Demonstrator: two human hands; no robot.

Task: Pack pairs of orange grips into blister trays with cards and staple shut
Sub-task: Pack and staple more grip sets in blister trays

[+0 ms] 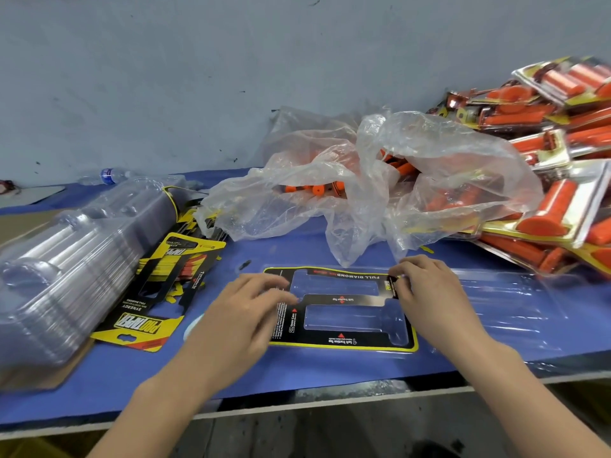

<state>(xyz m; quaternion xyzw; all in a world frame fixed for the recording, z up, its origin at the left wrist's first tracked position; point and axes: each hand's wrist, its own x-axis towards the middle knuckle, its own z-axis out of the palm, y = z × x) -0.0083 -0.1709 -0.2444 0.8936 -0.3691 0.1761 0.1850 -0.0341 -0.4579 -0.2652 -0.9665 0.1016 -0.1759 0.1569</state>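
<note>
Head view showed both forearms reaching over the table (pixel 297 368) — the left hand (pixel 244 312) pressed relaxed fingers on one end of the card (pixel 344 300), the right hand (pixel 426 292) pinched the other; it lay in a clear blister tray (pixel 496 312).

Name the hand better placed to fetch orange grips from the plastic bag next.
Probably the right hand: it pinches the card just below the plastic bag, nearest the orange grips; the left hand rests on the card farther away.
</note>
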